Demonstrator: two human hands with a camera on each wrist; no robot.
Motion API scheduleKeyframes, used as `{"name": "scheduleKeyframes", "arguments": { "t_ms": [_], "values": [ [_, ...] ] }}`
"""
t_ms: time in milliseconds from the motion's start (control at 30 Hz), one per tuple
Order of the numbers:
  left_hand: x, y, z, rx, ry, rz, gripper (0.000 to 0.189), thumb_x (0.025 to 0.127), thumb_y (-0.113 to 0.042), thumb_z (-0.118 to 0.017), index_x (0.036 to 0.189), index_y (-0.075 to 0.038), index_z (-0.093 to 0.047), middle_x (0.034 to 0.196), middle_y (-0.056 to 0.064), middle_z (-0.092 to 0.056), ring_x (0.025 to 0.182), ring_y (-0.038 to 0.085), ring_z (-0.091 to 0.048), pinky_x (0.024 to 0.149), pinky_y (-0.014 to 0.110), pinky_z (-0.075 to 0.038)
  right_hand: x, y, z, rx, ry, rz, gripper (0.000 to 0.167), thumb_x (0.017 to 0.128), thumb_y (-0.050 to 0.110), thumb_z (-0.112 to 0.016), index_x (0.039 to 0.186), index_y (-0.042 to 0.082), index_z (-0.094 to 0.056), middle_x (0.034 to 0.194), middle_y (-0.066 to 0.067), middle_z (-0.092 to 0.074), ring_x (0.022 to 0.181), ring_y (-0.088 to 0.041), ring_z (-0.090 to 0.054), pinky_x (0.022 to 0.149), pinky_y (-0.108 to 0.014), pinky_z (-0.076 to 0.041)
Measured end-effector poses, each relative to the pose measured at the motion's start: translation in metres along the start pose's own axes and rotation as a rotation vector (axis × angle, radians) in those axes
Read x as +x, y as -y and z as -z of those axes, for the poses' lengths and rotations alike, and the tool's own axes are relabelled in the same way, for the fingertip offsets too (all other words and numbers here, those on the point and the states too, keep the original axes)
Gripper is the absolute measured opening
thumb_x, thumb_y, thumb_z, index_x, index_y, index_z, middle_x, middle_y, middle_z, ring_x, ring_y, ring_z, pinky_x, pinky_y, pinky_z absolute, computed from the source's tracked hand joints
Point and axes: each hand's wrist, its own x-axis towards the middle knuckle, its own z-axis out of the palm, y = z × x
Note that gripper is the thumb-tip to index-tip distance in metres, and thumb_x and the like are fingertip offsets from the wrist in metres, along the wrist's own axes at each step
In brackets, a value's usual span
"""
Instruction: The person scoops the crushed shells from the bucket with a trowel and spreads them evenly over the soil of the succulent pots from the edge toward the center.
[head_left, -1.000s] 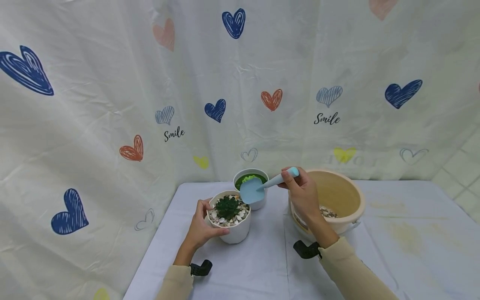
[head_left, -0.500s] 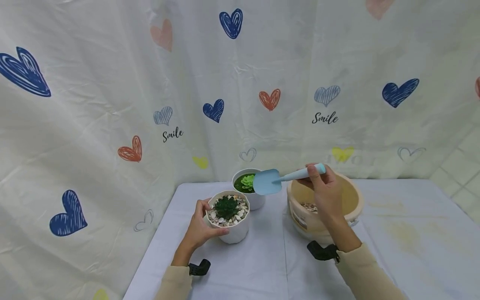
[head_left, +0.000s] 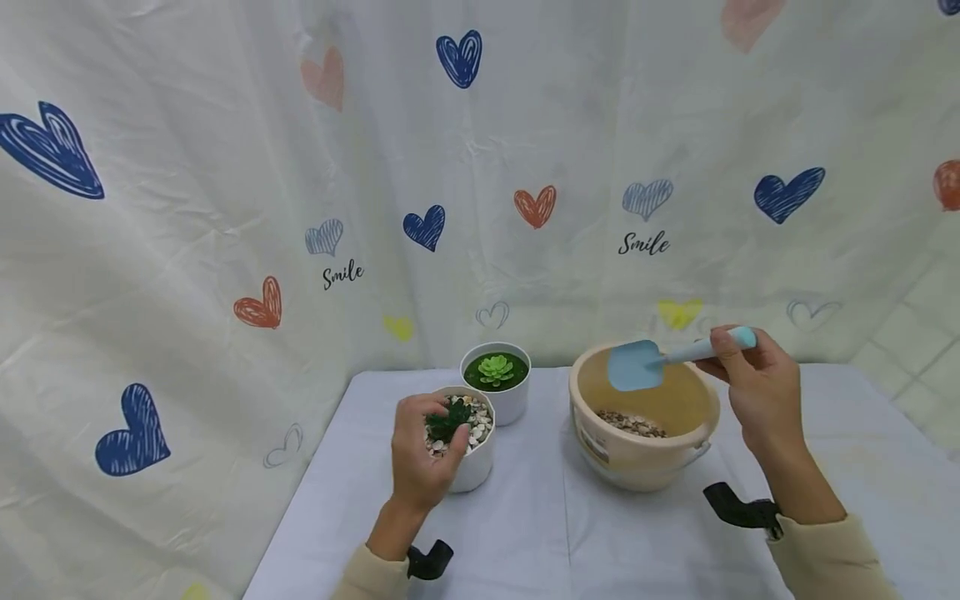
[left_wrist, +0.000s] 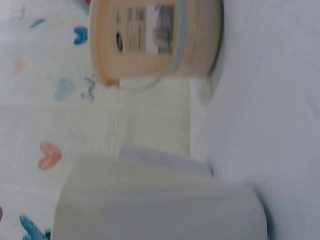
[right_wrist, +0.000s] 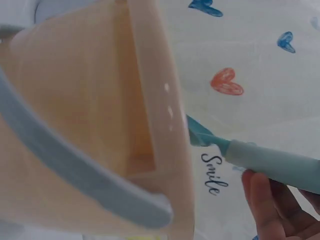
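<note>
Heart-printed cloth is hanging behind the table; the right hand is gripping a probably light, stiff shovel by its handle, the best hold, over the bucket. The left hand is loosely framing the dark succulent, contact unclear.

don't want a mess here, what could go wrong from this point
The left hand is right by the dark plant, so it might knock it or spill pebbles.
The right hand holds the shovel by its handle, blade above the bucket; a slip could drop it in.
The front pot stands close to the rear pot, so a bump might jolt both.
</note>
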Motion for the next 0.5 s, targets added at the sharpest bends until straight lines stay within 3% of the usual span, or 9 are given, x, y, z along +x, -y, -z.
{"name": "scheduleKeyframes", "arguments": {
  "t_ms": [67, 133, 167, 233, 333, 400, 500],
  "values": [
    [0.001, -0.014, -0.019, -0.029, -0.005, -0.12, 0.024, 0.083, -0.015, -0.072, 0.101, -0.002, -0.061, 0.101, 0.008, -0.064, 0.098, 0.022, -0.062, 0.092, 0.029, -0.049, 0.003, -0.004, 0.005, -0.213, 0.086, 0.0, 0.023, 0.102, 0.025, -0.064, 0.116, 0.007, -0.065, 0.1, 0.009, -0.066, 0.083, 0.005, -0.071, 0.077, -0.013, -0.056],
    [-0.001, -0.026, -0.04, -0.084, 0.068, -0.122, 0.022, 0.085, -0.014, -0.072, 0.102, -0.006, -0.062, 0.097, 0.005, -0.064, 0.094, 0.018, -0.063, 0.087, 0.027, -0.052, 0.007, -0.008, 0.006, -0.419, 0.158, 0.002, 0.032, 0.103, 0.033, -0.06, 0.122, 0.008, -0.063, 0.105, 0.007, -0.067, 0.086, 0.009, -0.068, 0.076, -0.011, -0.055],
    [-0.002, -0.032, -0.051, -0.11, 0.124, -0.084, 0.022, 0.087, -0.016, -0.072, 0.105, -0.008, -0.062, 0.098, 0.004, -0.065, 0.094, 0.015, -0.064, 0.086, 0.027, -0.053, 0.008, -0.011, 0.005, -0.521, 0.182, 0.009, 0.036, 0.104, 0.038, -0.058, 0.124, 0.008, -0.063, 0.107, 0.004, -0.068, 0.088, 0.007, -0.068, 0.076, -0.012, -0.055],
    [-0.005, -0.041, -0.071, -0.173, 0.258, 0.051, 0.025, 0.092, -0.022, -0.07, 0.113, -0.011, -0.061, 0.105, 0.003, -0.066, 0.098, 0.015, -0.066, 0.088, 0.027, -0.054, 0.011, -0.015, 0.002, -0.668, 0.223, 0.018, 0.042, 0.104, 0.043, -0.056, 0.125, 0.007, -0.064, 0.113, -0.008, -0.071, 0.093, -0.007, -0.073, 0.074, -0.019, -0.057],
    [-0.008, -0.05, -0.099, -0.278, 0.438, 0.319, 0.039, 0.1, -0.036, -0.062, 0.133, -0.017, -0.053, 0.127, 0.003, -0.062, 0.111, 0.018, -0.065, 0.095, 0.031, -0.054, 0.012, -0.022, -0.006, -0.818, 0.278, 0.046, 0.044, 0.105, 0.045, -0.055, 0.123, 0.006, -0.064, 0.119, -0.024, -0.07, 0.102, -0.037, -0.073, 0.073, -0.038, -0.057],
    [-0.009, -0.052, -0.114, -0.343, 0.509, 0.475, 0.049, 0.103, -0.043, -0.056, 0.144, -0.02, -0.045, 0.14, 0.003, -0.056, 0.119, 0.02, -0.062, 0.099, 0.033, -0.052, 0.011, -0.026, -0.012, -0.855, 0.318, 0.06, 0.044, 0.105, 0.044, -0.055, 0.124, 0.005, -0.064, 0.122, -0.027, -0.069, 0.11, -0.05, -0.067, 0.073, -0.049, -0.056],
    [-0.01, -0.05, -0.134, -0.414, 0.545, 0.614, 0.057, 0.104, -0.047, -0.051, 0.154, -0.024, -0.035, 0.151, 0.003, -0.048, 0.126, 0.018, -0.057, 0.101, 0.031, -0.051, 0.01, -0.033, -0.018, -0.874, 0.389, 0.092, 0.045, 0.105, 0.045, -0.055, 0.126, 0.006, -0.064, 0.121, -0.026, -0.07, 0.111, -0.051, -0.067, 0.079, -0.059, -0.055]
  ]
}}
